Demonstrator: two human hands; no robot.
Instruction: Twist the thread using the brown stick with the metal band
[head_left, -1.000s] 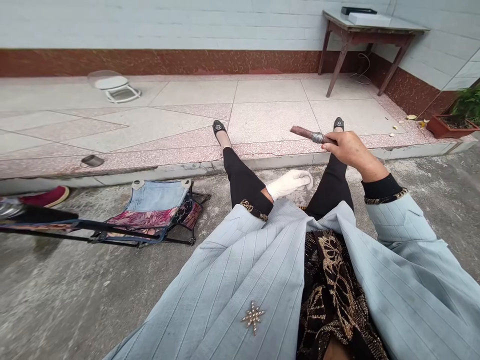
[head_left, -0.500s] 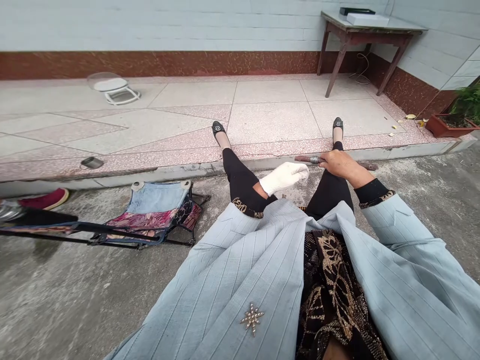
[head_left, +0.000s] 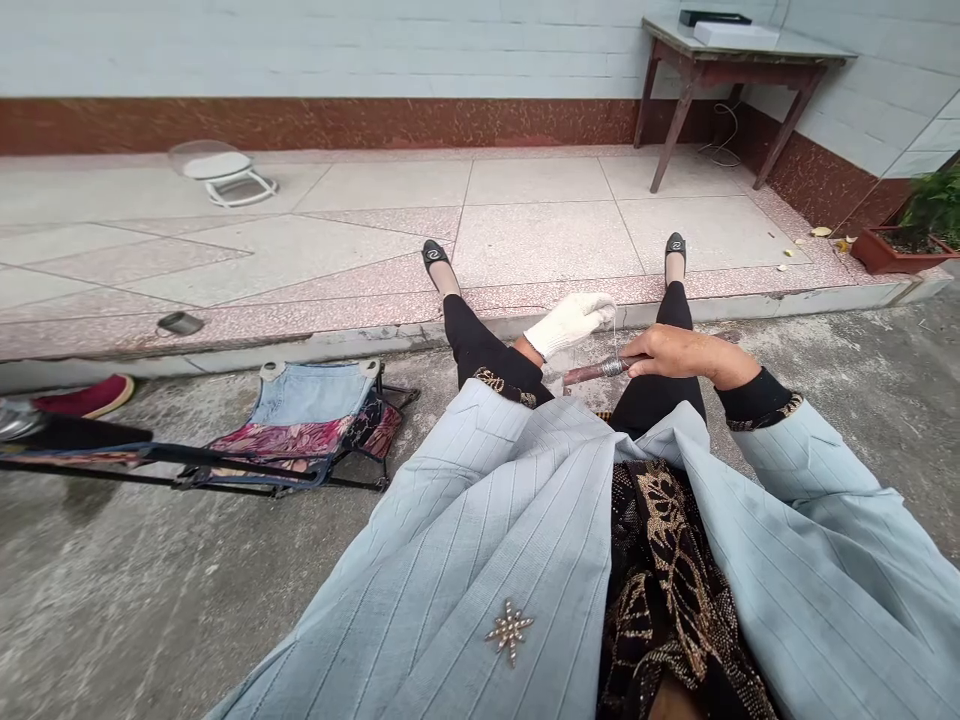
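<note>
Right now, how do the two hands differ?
The left hand is in a white knit glove; the right hand is bare. The right hand grips a brown cigar with a silver band; the left shows nothing held. The left sits higher in view. Both come from black, gold-trimmed cuffs.

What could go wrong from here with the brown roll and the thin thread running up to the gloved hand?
The thin thread between the gloved left hand and the brown roll looks very fine, so it could snap or slip off. The roll, gripped by the fingers of the bare right hand, might also drop onto the rough concrete ground.
</note>
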